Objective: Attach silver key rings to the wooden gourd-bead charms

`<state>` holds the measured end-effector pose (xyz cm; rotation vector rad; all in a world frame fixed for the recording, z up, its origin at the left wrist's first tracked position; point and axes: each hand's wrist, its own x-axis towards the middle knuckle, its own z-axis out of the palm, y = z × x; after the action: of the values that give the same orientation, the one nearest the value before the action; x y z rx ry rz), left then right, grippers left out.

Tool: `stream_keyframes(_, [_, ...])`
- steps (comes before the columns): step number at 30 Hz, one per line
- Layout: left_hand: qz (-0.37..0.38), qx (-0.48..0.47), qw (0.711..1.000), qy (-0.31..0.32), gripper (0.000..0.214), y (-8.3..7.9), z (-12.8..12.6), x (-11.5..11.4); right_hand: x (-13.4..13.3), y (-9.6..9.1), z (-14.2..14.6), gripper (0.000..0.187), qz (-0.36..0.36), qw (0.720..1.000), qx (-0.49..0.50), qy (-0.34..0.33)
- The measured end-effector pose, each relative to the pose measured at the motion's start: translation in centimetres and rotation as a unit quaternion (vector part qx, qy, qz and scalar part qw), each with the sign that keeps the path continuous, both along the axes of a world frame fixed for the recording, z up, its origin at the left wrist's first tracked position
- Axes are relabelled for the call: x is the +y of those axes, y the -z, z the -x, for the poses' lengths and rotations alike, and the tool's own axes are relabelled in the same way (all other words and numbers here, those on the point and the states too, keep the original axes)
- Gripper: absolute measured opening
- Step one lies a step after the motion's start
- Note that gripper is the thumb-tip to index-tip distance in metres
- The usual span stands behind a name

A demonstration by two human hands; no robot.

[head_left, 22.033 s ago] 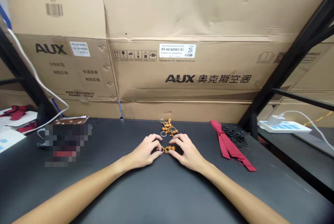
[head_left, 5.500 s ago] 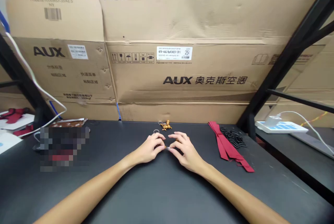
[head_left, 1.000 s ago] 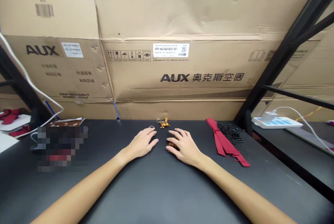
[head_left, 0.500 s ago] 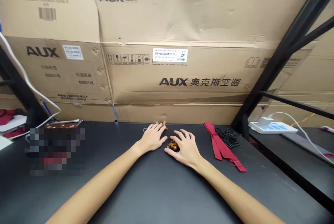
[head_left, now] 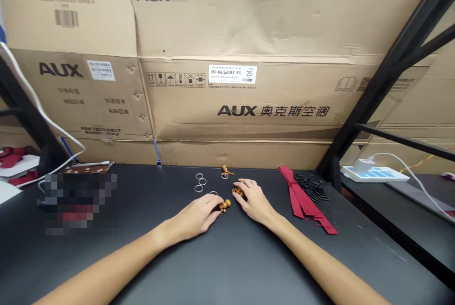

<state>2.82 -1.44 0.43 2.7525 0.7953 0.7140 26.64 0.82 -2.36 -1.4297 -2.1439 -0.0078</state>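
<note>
Small golden-brown wooden gourd charms lie on the black table. My left hand (head_left: 199, 215) has one gourd charm (head_left: 225, 204) between thumb and fingertips, at the table surface. Close by, my right hand (head_left: 255, 201) curls over a little group of gourd charms (head_left: 238, 192), partly hidden under its fingers. Another gourd charm (head_left: 224, 169) lies farther back beside a metal ring (head_left: 224, 176). Several silver split rings (head_left: 202, 182) are beyond my left hand, one (head_left: 213, 193) just at its fingertips.
Red fabric strips (head_left: 302, 201) and a pile of black clasps (head_left: 313, 187) lie to the right. A power strip (head_left: 375, 173) is beyond the black metal frame (head_left: 382, 70). Cardboard (head_left: 234, 120) walls the back. At left are a white cable (head_left: 46, 116) and a brown packet (head_left: 87, 168).
My left hand has drawn back toward me, uncovering the rings, and now has a gourd charm at its fingertips. My right hand's fingers have closed in around the other charms.
</note>
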Motion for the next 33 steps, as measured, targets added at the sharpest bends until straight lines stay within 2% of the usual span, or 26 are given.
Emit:
stream_keyframes(2, [-0.01, -0.032, 0.999, -0.022, 0.03, 0.3, 0.1, 0.3, -0.3, -0.3, 0.1, 0.028, -0.028, 1.0, -0.002, 0.005])
stream_keyframes(5, [-0.041, -0.036, 0.994, -0.095, 0.03, 0.8, -0.1, 0.9, -1.3, -1.0, 0.7, 0.028, -0.087, 0.996, -0.002, 0.009])
stream_keyframes(8, [-0.051, -0.017, 0.991, -0.126, 0.027, 1.2, -0.3, 1.2, -2.6, -1.5, 1.9, 0.028, -0.097, 0.993, -0.01, -0.06])
stream_keyframes(10, [-0.046, -0.015, 0.991, -0.125, 0.024, 1.3, -0.2, 1.3, -3.3, -1.6, 2.6, 0.031, -0.087, 0.992, -0.019, -0.085])
stream_keyframes(12, [-0.03, -0.018, 0.992, -0.124, 0.021, 1.3, -0.1, 1.4, -3.6, -1.4, 3.2, 0.023, -0.077, 0.992, -0.027, -0.099])
stream_keyframes(15, [-0.002, -0.024, 0.992, -0.124, 0.015, 1.3, -0.1, 1.6, -3.6, -1.3, 3.3, 0.013, -0.075, 0.993, -0.034, -0.086])
stream_keyframes(20, [0.027, -0.027, 0.995, -0.091, 0.009, 0.9, -0.1, 1.4, -3.5, -1.4, 2.9, 0.011, -0.058, 0.995, -0.033, -0.077])
stream_keyframes(25, [0.044, -0.014, 0.997, -0.063, 0.013, 0.6, -0.1, 1.2, -3.4, -1.4, 3.1, 0.015, -0.045, 0.994, -0.036, -0.088])
stream_keyframes(29, [0.033, -0.01, 0.997, -0.064, 0.012, 0.4, -0.1, 1.1, -3.3, -1.4, 3.1, 0.014, -0.046, 0.994, -0.03, -0.097])
stream_keyframes(33, [-0.01, -0.017, 0.998, -0.057, 0.011, 0.4, -0.2, 0.7, -3.5, -1.5, 3.2, 0.013, -0.059, 0.99, -0.007, -0.128])
